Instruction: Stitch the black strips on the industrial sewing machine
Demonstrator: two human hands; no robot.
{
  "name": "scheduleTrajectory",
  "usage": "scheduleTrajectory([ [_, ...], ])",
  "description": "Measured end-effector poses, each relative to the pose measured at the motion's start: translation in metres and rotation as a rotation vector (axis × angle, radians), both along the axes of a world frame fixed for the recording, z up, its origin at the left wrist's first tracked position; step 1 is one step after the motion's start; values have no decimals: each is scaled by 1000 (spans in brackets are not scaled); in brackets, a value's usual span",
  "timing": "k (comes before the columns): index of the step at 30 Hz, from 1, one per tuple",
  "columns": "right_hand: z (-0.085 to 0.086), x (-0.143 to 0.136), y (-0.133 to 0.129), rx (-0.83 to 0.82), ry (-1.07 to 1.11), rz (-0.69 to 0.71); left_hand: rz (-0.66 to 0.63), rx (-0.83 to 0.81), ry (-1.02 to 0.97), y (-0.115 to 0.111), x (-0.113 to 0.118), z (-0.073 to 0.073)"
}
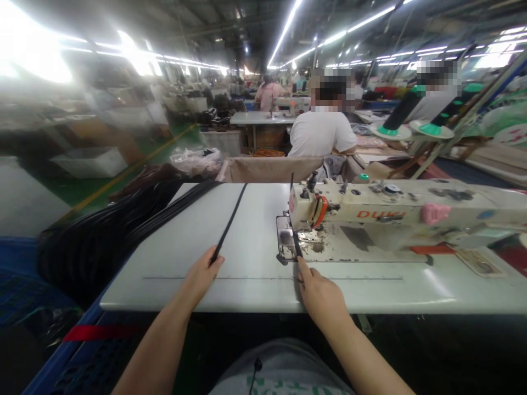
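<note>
- green floor (pixel 93 189), yellow line (pixel 142 164), past the surface's (pixel 255 230) left edge
- pale table (pixel 247 118) beyond its far edge
- dark ceiling (pixel 230 27), strip light (pixel 284 33) glowing
- bright window (pixel 500 52)

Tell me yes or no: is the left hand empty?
No, the left hand pinches a narrow black strip that extends across the white table.

Bare left forearm (pixel 158 345) enters low, slants up and inward, elbow end out of frame. Left wrist (pixel 188 299) nearly straight. Bare left grip (pixel 203 272) points forward, thumb (pixel 217 263) and index finger pinched together, back of hand outward. Bare right forearm (pixel 364 354) rises from lower right, angling inward. Right grip (pixel 323 293) palm-down, a little lower than the left; index finger (pixel 303 267) reaching forward, other fingers curled, thumb mostly hidden. Grips well apart. Grey-clad torso (pixel 284 367) between the forearms.
</note>
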State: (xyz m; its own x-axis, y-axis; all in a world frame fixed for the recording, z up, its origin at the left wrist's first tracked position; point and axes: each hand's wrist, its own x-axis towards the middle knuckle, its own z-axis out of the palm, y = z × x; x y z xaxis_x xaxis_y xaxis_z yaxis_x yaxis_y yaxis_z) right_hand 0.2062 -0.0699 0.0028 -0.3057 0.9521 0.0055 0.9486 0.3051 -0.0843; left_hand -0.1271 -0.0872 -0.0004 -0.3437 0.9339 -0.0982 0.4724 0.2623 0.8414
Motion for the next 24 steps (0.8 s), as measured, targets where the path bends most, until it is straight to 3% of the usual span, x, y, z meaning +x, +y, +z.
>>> scheduleTrajectory([
  [4, -5, 2, -1, 37, -15, 22, 112, -22, 331, 10, -38, 10],
  [8, -9, 3, 4, 50, -27, 35, 243, 9, 462, 4, -95, 25],
  [12, -11, 5, 6, 87, -42, 79, 404, 47, 705, -23, -173, 39],
  [16, -16, 9, 8, 134, -41, 100, 551, -225, 815, -63, -238, 47],
  [19, -29, 13, 12, 205, -17, 135, 583, -414, 787, -90, -264, 41],
  [24, -50, 20, 18, 322, 3, 164, 591, -569, 701, -120, -279, 9],
])
